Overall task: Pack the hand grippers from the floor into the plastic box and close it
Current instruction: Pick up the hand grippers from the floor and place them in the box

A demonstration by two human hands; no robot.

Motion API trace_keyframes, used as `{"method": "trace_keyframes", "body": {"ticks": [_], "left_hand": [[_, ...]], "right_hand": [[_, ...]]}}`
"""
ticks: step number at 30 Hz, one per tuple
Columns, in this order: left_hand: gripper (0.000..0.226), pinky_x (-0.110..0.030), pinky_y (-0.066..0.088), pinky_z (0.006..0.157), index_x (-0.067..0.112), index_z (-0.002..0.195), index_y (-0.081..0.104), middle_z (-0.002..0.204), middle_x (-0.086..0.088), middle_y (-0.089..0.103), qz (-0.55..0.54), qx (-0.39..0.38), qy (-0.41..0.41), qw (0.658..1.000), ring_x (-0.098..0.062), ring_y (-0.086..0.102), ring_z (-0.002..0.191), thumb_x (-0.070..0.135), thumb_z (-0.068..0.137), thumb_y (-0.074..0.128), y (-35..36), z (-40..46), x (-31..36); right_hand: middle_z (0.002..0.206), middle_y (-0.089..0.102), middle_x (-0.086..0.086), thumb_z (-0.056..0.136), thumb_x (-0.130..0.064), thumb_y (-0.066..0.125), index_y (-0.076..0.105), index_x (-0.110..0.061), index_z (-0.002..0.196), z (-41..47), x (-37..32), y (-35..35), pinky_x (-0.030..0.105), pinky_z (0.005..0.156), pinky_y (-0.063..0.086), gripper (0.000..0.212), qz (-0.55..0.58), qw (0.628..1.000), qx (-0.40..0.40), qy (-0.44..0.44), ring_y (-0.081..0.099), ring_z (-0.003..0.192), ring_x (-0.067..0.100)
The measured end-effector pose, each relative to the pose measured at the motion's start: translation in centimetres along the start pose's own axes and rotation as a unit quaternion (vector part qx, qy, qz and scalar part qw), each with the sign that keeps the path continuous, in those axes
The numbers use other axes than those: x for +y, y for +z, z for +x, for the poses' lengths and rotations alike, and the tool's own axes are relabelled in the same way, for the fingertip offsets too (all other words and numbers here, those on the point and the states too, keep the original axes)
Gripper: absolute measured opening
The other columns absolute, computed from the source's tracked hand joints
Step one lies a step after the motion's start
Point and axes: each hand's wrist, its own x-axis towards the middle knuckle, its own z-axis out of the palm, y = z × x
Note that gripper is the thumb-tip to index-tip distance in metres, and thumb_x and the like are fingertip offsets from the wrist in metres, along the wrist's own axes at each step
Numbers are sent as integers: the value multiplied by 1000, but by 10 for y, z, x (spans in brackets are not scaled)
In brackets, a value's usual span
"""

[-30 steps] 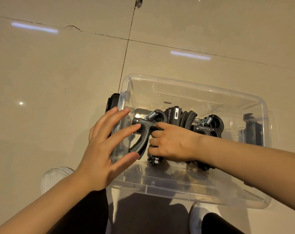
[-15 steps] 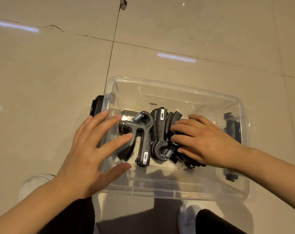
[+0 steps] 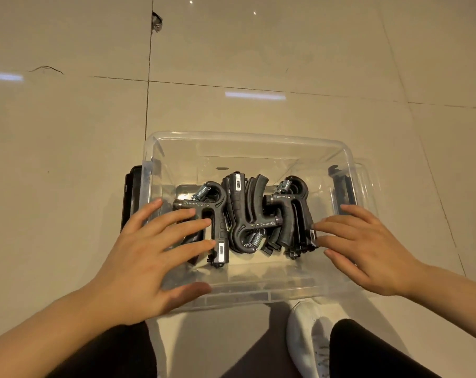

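The black hand grippers with metal springs (image 3: 247, 216) now lie packed side by side in the clear plastic box (image 3: 247, 140) at the middle of the frame. The right hand (image 3: 367, 246) has let go and pulled back. It and the left hand (image 3: 149, 257) are spread flat, holding nothing. No lid is on yet, so I think closing comes next.
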Motion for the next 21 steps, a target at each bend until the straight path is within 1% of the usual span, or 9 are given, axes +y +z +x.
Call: {"method": "trace_keyframes", "body": {"ticks": [7, 8, 10, 11, 12, 14, 16, 19, 21], "left_hand": [[59, -46, 20, 111, 34, 125, 59, 129, 5, 58, 87, -101, -7, 991, -19, 45, 128, 70, 88, 29, -15, 2, 7], [58, -44, 18, 113, 38, 131, 50, 130, 5, 57, 84, -126, -9, 988, -17, 45, 128, 70, 89, 27, -22, 2, 10], [59, -34, 21, 112, 51, 142, 12, 138, 7, 48, 65, -181, 1, 981, -13, 45, 126, 68, 89, 30, -46, 4, 17], [67, -30, 32, 108, 56, 140, -5, 141, 9, 43, 70, -203, 28, 976, -12, 49, 121, 64, 89, 37, -61, 6, 21], [73, -29, 44, 98, 55, 140, -6, 139, 9, 44, 105, -207, 75, 970, -11, 55, 112, 59, 88, 45, -79, 10, 30], [69, -29, 56, 71, 41, 140, 30, 116, 10, 61, 181, -154, 183, 954, -10, 64, 88, 47, 80, 64, -115, 15, 54], [52, -23, 56, 58, 32, 117, 56, 91, 14, 66, 212, -96, 233, 944, -5, 64, 72, 44, 71, 75, -154, 19, 77], [33, -16, 52, 64, 30, 102, 65, 87, 14, 67, 249, -21, 228, 941, -4, 64, 75, 42, 72, 70, -208, 22, 119], [36, -17, 50, 73, 30, 112, 62, 98, 13, 65, 209, 28, 177, 961, -5, 61, 85, 44, 81, 53, -227, 20, 155]], "right_hand": [[122, 61, -3, 89, -33, 47, 62, -25, 114, 5, -11, -26, 38, 110, 24, 30, -78, 988, -133, 10, 58, 109, 18], [127, 57, -2, 88, -30, 53, 57, -25, 121, 6, -17, -40, 37, 109, 28, 34, -83, 980, -180, 16, 55, 113, 20], [133, 50, -1, 89, -27, 57, 49, -24, 130, 8, -35, -77, 36, 99, 41, 42, -88, 970, -224, 26, 50, 117, 22], [130, 51, -1, 89, -26, 57, 50, -23, 129, 7, -48, -100, 36, 92, 46, 41, -95, 971, -217, 21, 52, 115, 22], [123, 56, 0, 87, -25, 60, 55, -22, 123, 4, -56, -123, 35, 84, 50, 37, -113, 978, -173, 4, 56, 108, 22], [108, 64, -1, 83, -25, 64, 60, -21, 113, -4, -70, -173, 33, 75, 50, 30, -161, 985, -54, -9, 63, 94, 21], [110, 63, -3, 91, -31, 54, 56, -23, 119, -15, -84, -225, 32, 79, 48, 30, -205, 978, -1, 32, 61, 97, 20], [103, 62, -6, 95, -34, 47, 57, -24, 108, -41, -119, -277, 28, 79, 48, 20, -156, 982, 0, 102, 57, 91, 13], [93, 58, -11, 94, -35, 50, 55, -26, 95, -59, -149, -291, 22, 73, 44, 11, -74, 987, 58, 133, 53, 85, 7]]}}
